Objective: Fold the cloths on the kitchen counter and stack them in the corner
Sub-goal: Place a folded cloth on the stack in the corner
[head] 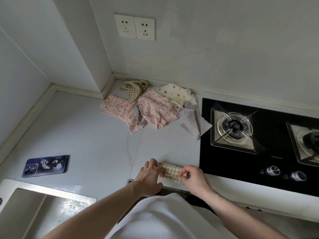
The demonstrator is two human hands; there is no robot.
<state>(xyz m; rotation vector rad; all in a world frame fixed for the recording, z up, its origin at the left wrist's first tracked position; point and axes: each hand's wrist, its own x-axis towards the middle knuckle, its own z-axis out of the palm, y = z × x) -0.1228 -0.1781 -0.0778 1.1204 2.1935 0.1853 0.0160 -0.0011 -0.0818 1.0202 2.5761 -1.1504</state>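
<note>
- Far left: steel sink (31,204), hard matte rim, set into pale smooth worktop (89,135).
- Phone (45,166) flat on worktop, dark glossy printed back, well apart from the cloths.
- Left hand (149,176) resting on left end of checked cloth (171,170), fingers fairly straight, pressing rather than gripping.
- Checked cloth at near worktop edge, already a narrow band, beige gingham, soft thin weave, zigzag edge.
- Right hand (191,176) pinching right end of same cloth, fingers curled.
- Step in hand, judged: mid-fold of first cloth; next calls for one more fold, flattening, then carrying to the corner.
- Loose heap (151,107) toward back corner, unfolded: pink floral, second gingham, dotted cream, pale speckled; all limp, crumpled.
- Right: black glass hob (269,171), metal burner, round knobs.
</note>
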